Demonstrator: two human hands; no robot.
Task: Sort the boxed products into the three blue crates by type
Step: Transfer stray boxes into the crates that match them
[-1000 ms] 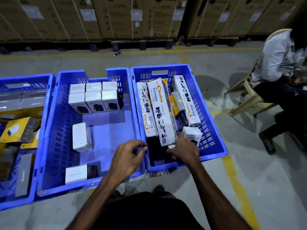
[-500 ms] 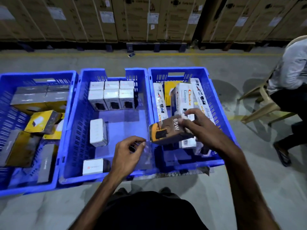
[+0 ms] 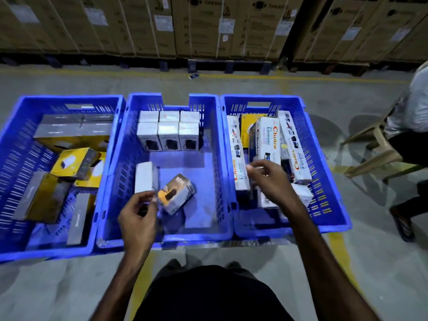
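Three blue crates stand side by side on the floor. The left crate (image 3: 111, 126), at 9 o'clock, holds grey-and-yellow boxes (image 3: 76, 163) lying at mixed angles. The middle crate (image 3: 217, 140), at 12 o'clock, holds a block of six white boxes (image 3: 168, 132) against its far wall and one white box (image 3: 146, 178) lying alone. The right crate (image 3: 324, 172), at 3 o'clock, holds long white "Choice" boxes (image 3: 266, 144) leaning on one another, with a yellow box behind them.

The small brown-and-orange box (image 3: 177, 193) is over the middle crate, tilted, just beside the lone white box. Motion blur makes it impossible to tell whether it rests on the crate floor or is in the air.

Left hand (image 3: 139, 215): fingers curled, pinched at the near corner of the small box — whether they hold the box or only meet it, I cannot tell. Right hand (image 3: 269, 181): open and empty, fingers loosely spread above the right crate's near end.

Risks, in order of consequence:

- Mis-sort. The small box's colouring does not match the white boxes around it; left here, the middle crate would probably be mixed.
- Collapse. The leaning "Choice" boxes could slide if the right hand pulls one from beneath.
- Drop — a corner pinch gives little control, so the box may twist out and land on its edge.
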